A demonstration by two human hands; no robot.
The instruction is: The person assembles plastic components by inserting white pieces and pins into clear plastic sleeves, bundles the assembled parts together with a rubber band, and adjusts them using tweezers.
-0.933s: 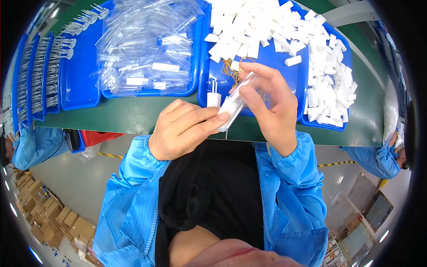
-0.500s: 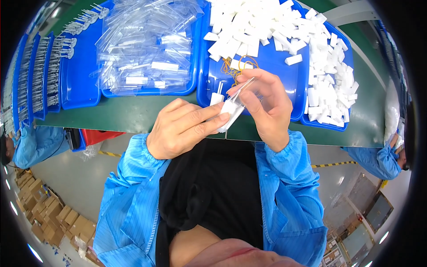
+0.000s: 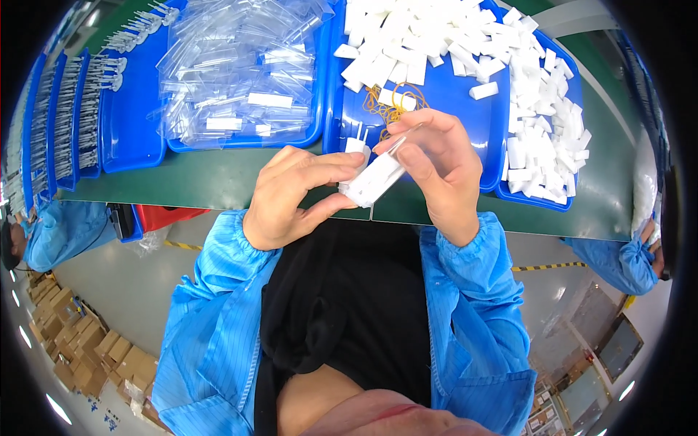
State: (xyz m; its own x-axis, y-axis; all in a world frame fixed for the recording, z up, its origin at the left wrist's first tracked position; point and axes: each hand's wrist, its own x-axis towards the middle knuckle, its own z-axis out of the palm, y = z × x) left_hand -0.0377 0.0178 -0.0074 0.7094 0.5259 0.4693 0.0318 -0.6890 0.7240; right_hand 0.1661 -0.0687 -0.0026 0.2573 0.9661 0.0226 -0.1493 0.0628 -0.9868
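Between my hands, in front of the middle tray, a clear plastic box (image 3: 376, 178) slants up to the right, with something white showing inside it. My left hand (image 3: 294, 192) is closed round its lower end, thumb below and fingers above. The fingers and thumb of my right hand (image 3: 440, 167) pinch its upper end. Right by my left fingertips is a white piece with two thin metal prongs (image 3: 357, 145) pointing up; I cannot tell whether the fingers touch it. Yellow rubber bands (image 3: 385, 114) lie in the tray beyond.
A blue tray (image 3: 469, 142) holds a heap of white blocks (image 3: 407, 43), and more blocks (image 3: 542, 145) fill another at right. Clear plastic boxes (image 3: 233, 80) pile up at left, beside racks of thin metal-pinned parts (image 3: 69, 109). Co-workers in blue sit at both sides.
My left fingers have shifted from lying along the box to its lower end, the thumb now lower and apart from the index finger. More of the box's white lower part shows.
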